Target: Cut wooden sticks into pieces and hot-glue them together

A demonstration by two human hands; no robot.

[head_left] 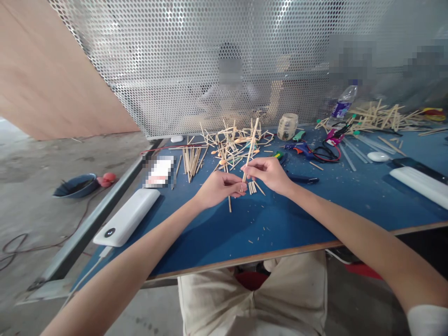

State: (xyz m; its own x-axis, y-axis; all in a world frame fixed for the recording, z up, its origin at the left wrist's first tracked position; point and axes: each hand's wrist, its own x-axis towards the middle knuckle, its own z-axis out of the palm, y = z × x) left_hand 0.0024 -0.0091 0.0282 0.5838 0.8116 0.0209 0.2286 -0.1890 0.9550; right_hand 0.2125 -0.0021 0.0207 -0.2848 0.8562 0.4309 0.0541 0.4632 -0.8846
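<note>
My left hand pinches the lower end of thin wooden sticks, which rise at a slant above the table. Higher up, the fingers of my right hand are closed round the same sticks; I cannot tell how many there are. Just below my hands, several short stick pieces lie on the blue tabletop. Another long stick lies partly hidden beneath my left hand. A dark blue tool handle lies beside my right wrist.
Behind my hands is a tangled heap of sticks, with a loose row of sticks to its left. A jar, glue gun, clear glue sticks and bottle stand or lie right. A white power bank lies left.
</note>
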